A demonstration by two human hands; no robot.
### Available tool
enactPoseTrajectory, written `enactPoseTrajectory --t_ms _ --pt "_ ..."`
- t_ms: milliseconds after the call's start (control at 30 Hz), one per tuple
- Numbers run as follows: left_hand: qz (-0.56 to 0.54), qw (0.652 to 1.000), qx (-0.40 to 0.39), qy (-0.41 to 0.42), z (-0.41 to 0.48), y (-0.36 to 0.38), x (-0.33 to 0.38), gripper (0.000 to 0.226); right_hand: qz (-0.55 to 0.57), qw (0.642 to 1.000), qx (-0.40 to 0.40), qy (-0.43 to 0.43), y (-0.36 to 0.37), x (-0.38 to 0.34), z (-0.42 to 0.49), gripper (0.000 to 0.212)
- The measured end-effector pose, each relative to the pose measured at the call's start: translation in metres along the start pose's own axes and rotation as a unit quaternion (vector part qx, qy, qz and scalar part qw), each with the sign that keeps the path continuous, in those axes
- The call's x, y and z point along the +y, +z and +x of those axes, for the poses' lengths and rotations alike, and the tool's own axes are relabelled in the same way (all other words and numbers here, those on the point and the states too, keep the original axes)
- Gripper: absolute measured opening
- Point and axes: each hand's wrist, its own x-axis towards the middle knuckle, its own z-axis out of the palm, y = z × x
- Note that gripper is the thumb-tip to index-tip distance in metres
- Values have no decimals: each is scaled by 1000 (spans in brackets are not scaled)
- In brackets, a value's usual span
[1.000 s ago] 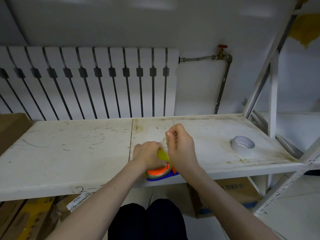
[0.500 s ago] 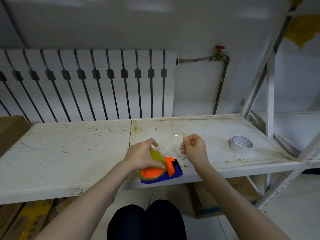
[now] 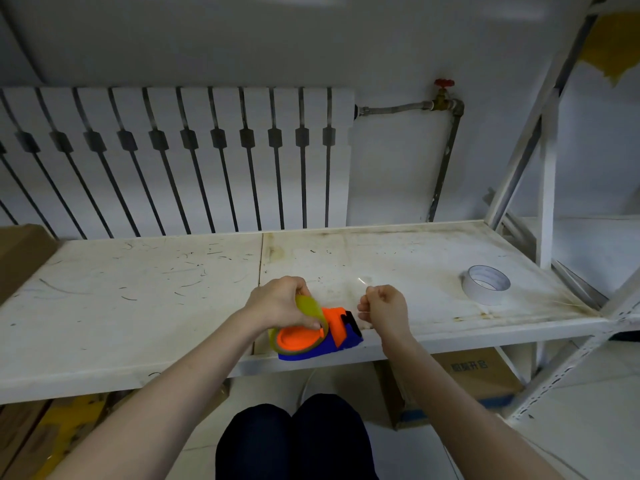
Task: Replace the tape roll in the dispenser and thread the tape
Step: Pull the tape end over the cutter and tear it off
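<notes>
Only a white tape roll (image 3: 486, 284) blocks the shelf (image 3: 138, 306).

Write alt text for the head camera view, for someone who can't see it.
A person's left hand steadies a yellowish tape roll on an orange-and-blue dispenser at a white shelf's front edge, while the right hand pinches near it. A white tape roll lies farther right.
</notes>
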Motion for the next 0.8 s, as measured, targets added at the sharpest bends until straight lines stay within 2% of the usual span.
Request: enactPoseTrajectory --t_ms 67,200,400,533,700,800 --pt "57 998 23 -2 -1 -1 -2 59 11 999 22 -35 -5 -7 -2 19" --pt "-12 1000 12 2 -3 -5 -14 51 -18 995 21 -98 -14 -13 -4 15" --pt "-24 1000 13 3 -4 -6 -16 48 -42 999 -1 12 -16 6 8 17" --pt "9 1000 6 2 -3 -7 -8 47 -2 998 4 56 -17 12 10 19" --pt "131 991 4 4 3 -2 13 51 -8 997 24 69 -23 24 12 25" --pt "209 978 5 16 4 2 29 44 -8 995 34 92 -25 33 12 22"
